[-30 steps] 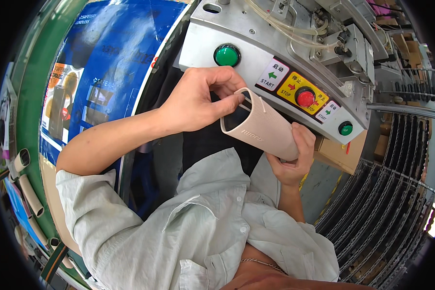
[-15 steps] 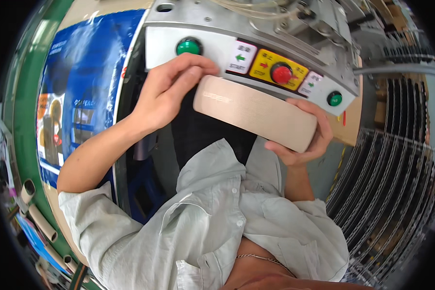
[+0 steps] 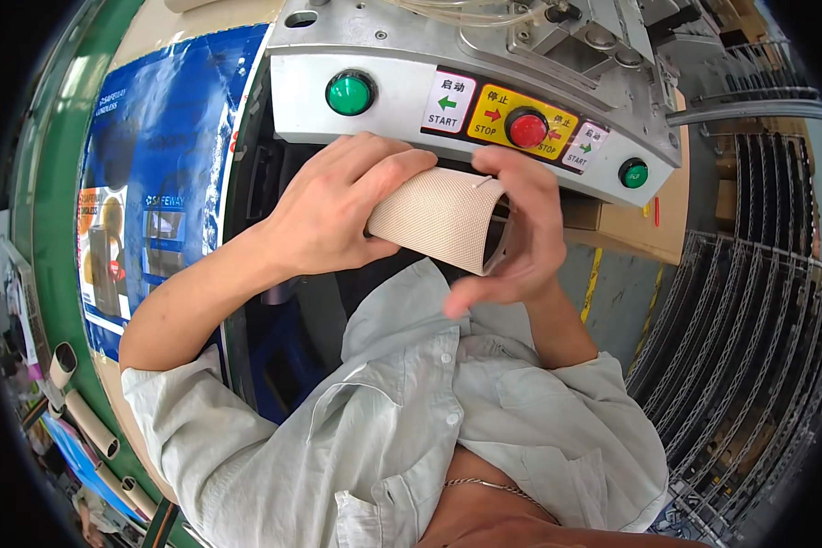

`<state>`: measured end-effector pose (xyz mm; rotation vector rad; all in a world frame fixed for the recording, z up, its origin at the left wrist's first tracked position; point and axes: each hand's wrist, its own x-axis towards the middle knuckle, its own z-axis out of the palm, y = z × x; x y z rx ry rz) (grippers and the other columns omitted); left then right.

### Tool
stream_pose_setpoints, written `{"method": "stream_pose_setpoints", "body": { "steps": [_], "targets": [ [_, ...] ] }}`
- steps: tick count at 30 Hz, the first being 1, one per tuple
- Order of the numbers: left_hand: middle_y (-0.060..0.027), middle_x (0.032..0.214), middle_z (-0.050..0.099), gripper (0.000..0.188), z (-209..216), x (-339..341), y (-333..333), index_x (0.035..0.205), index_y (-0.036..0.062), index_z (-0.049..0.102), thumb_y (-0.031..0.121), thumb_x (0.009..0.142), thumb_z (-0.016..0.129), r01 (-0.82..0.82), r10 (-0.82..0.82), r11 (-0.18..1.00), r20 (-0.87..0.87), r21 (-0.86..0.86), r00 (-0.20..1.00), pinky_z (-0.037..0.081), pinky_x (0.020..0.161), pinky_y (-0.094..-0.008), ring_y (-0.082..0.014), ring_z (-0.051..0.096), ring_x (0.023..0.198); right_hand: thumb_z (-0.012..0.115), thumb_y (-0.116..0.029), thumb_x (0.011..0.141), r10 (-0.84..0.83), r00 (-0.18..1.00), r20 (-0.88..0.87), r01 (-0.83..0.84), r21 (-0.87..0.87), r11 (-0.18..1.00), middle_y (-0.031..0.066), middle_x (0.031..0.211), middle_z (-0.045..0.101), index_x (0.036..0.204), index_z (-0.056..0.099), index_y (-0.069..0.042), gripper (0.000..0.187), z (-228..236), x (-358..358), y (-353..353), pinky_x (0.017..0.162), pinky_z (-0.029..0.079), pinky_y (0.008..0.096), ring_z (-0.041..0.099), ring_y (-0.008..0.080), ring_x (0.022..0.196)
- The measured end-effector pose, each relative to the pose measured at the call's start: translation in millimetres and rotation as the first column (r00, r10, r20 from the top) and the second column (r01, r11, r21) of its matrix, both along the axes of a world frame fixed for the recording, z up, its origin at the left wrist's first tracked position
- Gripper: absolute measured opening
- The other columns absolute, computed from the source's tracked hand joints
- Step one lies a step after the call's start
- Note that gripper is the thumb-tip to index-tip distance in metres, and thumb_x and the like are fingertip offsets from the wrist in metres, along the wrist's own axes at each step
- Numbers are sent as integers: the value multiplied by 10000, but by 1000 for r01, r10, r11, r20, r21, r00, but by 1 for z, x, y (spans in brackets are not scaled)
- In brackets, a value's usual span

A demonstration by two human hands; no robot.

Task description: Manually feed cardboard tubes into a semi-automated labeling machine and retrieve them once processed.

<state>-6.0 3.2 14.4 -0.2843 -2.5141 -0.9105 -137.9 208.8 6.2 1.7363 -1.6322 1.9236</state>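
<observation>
My left hand (image 3: 329, 205) is wrapped round the left end of a beige, mesh-textured hollow sleeve (image 3: 440, 217), thumb below and fingers over the top. The sleeve's open end, dark inside, faces right. Curved about that end is my right hand (image 3: 532, 224), slightly blurred, its thumb and fingers spread apart; I cannot tell whether it touches the rim. Both hands are just in front of a machine's white control panel (image 3: 397, 100), which carries a green button (image 3: 350, 93) on the left, a red button (image 3: 526, 128) and a smaller green button (image 3: 633, 173).
The metal machine bed (image 3: 411, 36) lies behind the panel. On the left, a blue printed sheet (image 3: 169, 119) covers a bench with a green edge. Beige tubes (image 3: 91, 425) sit at the lower left. Wire racks (image 3: 731, 356) stand on the right, near a cardboard piece (image 3: 658, 224).
The sleeve has turned, so its open end now shows at right. My left hand has taken hold of its left end. My right hand has shifted left and loosened, fingers spread.
</observation>
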Motion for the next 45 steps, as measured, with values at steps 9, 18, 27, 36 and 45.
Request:
{"method": "stream_pose_setpoints", "body": {
  "steps": [9, 18, 27, 36, 45],
  "targets": [
    [-73, 1192, 655, 634, -2, -2, 0, 1293, 94, 670, 87, 698, 889, -249, 189, 939, -248, -237, 950, 509, 883, -382, -258, 625, 1017, 644, -103, 1042, -234, 870, 433, -3, 479, 878, 143, 1081, 812, 1374, 695, 44, 367, 5, 6, 33, 853, 541, 252, 701, 173, 879],
    [-74, 1215, 636, 629, 1, -2, -2, 1304, 112, 661, 78, 713, 877, -275, 193, 893, -250, -356, 949, 492, 887, -372, -256, 616, 1036, 598, -96, 1070, -241, 783, 573, -103, 502, 858, 135, 1112, 813, 1331, 713, 53, 322, 3, 8, 20, 800, 532, 247, 702, 164, 867],
    [-84, 1233, 629, 682, 2, -1, -2, 1335, 106, 646, 72, 700, 891, -258, 219, 916, -158, -308, 963, 495, 914, -381, -263, 617, 1062, 658, -63, 1021, -208, 763, 612, -97, 426, 899, 128, 1087, 803, 1299, 713, 43, 302, 4, 4, 15, 783, 531, 254, 694, 176, 840],
    [-92, 1240, 628, 742, 0, -1, -3, 1355, 95, 637, 73, 669, 921, -246, 220, 934, -124, -259, 967, 502, 945, -391, -271, 617, 1069, 703, 20, 954, -303, 901, 312, 151, 427, 892, 99, 994, 781, 1183, 730, 36, 231, 16, -3, 6, 742, 526, 247, 670, 158, 803],
    [-97, 1241, 628, 764, 0, -1, -4, 1360, 92, 635, 77, 657, 935, -213, 191, 947, -114, -239, 975, 514, 942, -398, -276, 618, 1069, 721, 17, 944, -337, 920, 201, 229, 423, 877, 87, 904, 790, 1107, 762, 14, 168, 9, -10, 5, 638, 515, 252, 669, 164, 713]
  ]
}}
